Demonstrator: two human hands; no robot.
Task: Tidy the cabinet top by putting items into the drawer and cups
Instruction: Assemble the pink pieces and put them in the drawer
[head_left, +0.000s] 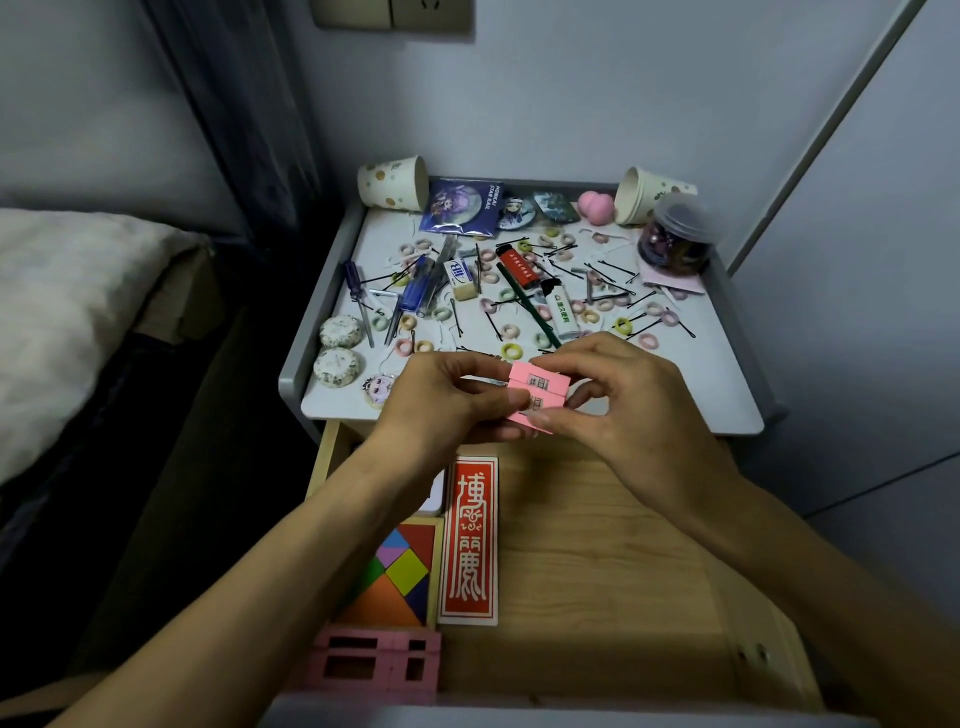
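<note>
Both hands (524, 400) pinching seemingly two pink blocks (537, 397), open drawer (597, 545) below

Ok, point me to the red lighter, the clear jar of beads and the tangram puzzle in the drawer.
red lighter (518, 267): head view, middle of its red body.
clear jar of beads (674, 244): head view, side wall over the beads.
tangram puzzle (404, 571): head view, yellow square piece.
</note>
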